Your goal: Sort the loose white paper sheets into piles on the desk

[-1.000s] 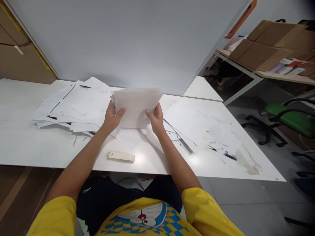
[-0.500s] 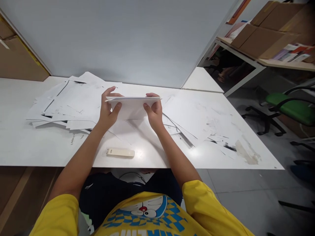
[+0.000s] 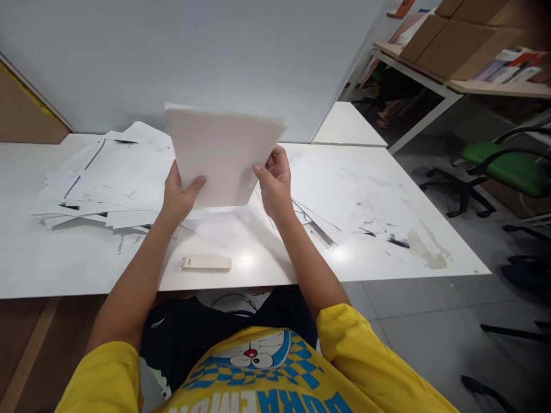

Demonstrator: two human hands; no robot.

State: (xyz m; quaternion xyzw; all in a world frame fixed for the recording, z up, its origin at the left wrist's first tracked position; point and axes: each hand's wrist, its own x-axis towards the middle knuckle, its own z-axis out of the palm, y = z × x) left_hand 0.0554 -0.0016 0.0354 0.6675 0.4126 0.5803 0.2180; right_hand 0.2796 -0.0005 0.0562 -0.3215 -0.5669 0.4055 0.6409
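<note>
A small stack of white paper sheets [image 3: 219, 149] is held upright above the table between my two hands. My left hand [image 3: 181, 192] grips its lower left side, thumb on the near face and the other fingers behind. On the right side, my right hand [image 3: 275, 180] pinches the stack with the thumb in front. Below the paper, a cream stapler [image 3: 206, 263] lies on the table near the front edge. To the left is a messy pile of papers [image 3: 116, 178]. More loose sheets [image 3: 318, 183] lie to the right, partly behind my right hand.
The white table [image 3: 86, 264] has a grey partition [image 3: 206, 57] along its back. A cardboard box [image 3: 26, 109] stands at the far left. On the right are a green chair [image 3: 503, 163] and another table with cardboard boxes [image 3: 460, 46].
The paper stack tipped nearly edge-on, then swung upright and now appears taller. Both hands kept hold of it, the left shifting a little left. The view moved slightly.
</note>
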